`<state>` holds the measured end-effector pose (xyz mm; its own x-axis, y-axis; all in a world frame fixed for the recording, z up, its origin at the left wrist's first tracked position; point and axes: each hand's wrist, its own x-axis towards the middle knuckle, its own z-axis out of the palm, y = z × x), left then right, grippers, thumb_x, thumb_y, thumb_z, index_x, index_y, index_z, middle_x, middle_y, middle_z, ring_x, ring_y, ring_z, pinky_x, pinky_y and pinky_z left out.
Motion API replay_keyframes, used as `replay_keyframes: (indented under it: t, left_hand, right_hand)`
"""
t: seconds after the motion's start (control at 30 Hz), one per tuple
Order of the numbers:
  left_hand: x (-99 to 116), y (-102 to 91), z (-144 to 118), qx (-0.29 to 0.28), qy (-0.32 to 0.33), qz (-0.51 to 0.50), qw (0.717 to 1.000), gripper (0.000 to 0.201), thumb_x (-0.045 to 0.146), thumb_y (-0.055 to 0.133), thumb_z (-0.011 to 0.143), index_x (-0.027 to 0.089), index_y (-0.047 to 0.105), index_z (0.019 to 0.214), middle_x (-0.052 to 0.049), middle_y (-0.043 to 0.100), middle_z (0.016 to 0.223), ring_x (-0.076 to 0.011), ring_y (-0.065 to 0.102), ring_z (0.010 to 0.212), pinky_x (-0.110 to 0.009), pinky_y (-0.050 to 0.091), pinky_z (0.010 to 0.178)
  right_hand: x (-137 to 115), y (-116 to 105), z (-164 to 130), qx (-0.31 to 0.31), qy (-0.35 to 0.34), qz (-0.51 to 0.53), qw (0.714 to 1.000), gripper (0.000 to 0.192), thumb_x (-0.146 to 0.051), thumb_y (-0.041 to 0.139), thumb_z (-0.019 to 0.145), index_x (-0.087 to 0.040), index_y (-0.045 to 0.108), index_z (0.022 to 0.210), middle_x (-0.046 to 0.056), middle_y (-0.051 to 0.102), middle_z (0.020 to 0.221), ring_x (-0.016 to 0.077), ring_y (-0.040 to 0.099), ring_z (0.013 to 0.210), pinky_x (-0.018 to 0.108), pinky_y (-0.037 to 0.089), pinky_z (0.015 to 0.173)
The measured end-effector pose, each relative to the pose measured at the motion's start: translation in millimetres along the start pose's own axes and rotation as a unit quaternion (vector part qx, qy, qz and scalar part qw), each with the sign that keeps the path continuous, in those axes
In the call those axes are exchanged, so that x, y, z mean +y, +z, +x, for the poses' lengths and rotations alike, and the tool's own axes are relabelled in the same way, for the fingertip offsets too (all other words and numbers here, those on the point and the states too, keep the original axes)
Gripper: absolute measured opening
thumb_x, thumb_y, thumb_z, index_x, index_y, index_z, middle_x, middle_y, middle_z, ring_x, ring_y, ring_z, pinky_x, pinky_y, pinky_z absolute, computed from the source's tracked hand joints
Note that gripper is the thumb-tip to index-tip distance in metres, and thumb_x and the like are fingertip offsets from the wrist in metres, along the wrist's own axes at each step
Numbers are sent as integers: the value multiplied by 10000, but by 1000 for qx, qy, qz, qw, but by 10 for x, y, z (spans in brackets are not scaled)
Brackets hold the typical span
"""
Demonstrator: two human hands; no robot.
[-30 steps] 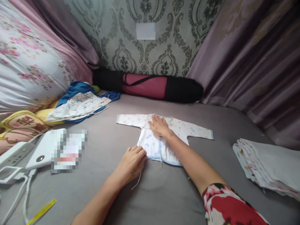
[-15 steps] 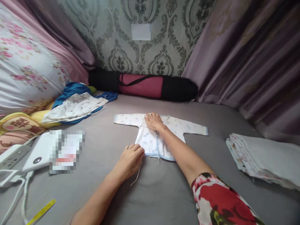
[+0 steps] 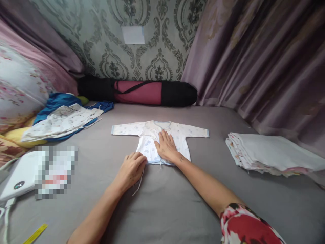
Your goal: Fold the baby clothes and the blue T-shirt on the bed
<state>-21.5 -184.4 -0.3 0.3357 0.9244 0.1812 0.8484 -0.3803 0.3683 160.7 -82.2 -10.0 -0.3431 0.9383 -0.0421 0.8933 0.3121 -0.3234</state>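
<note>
centre of frame, baby shirt (image 3: 175, 133) spread flat on the grey sheet (image 3: 162, 200), sleeves out. right hand (image 3: 166, 147) pressing flat on its lower front, fingers open and splayed. left hand (image 3: 131, 168) at the hem's lower left corner, fingers curled, pinching hem edge; loose tie string (image 3: 137, 186) trailing beneath.

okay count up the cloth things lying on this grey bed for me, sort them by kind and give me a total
Spread white baby shirts with blue trim: 1, under the left hand and right hand
Loose heaps of white and blue clothes: 1
Folded stacks of white printed cloth: 1
Rolled red-and-black bags: 1
Total: 4
</note>
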Motion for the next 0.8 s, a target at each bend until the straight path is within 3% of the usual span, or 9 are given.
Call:
replay_keyframes:
  t: [0.13,0.3,0.53,0.67,0.8]
  left_hand:
    - [-28,26,3,6,5,0,1000,283,317,347,993,233,613,947,-54,632,981,-212,567,911,-348,389,783]
    - [-18,17,14,6,1,2,1000,294,321,344,993,233,618,936,-54,630,964,-209,570,894,-344,395,784]
    - [9,-10,17,-2,-4,2,1000,285,321,353,995,226,615,938,-54,632,970,-217,563,897,-352,385,779]
    - [-13,4,19,-1,-2,0,1000,278,322,358,996,229,616,948,-51,631,974,-215,562,903,-351,382,784]
    - [-45,18,19,0,5,-3,1000,270,317,369,993,223,618,948,-52,630,973,-212,561,901,-347,387,796]
  right_hand:
    - [123,-126,72,-2,-14,40,999,641,-460,162,1002,-73,290,1497,163,199,1589,222,136,1473,410,93,1174]
    - [341,-140,209,47,48,-5,998,633,-417,193,999,-21,294,1482,181,220,1579,262,137,1468,437,62,1174]
    - [448,-209,345,50,17,-55,997,554,-416,235,1000,-104,453,1402,163,384,1510,269,282,1410,466,104,1157]
    - [512,-209,466,66,38,-57,995,602,-420,211,1003,-68,339,1474,157,262,1571,259,164,1458,444,58,1170]
    - [591,-158,550,43,43,-32,998,652,-444,205,996,-45,251,1509,148,185,1595,265,106,1473,455,15,1176]
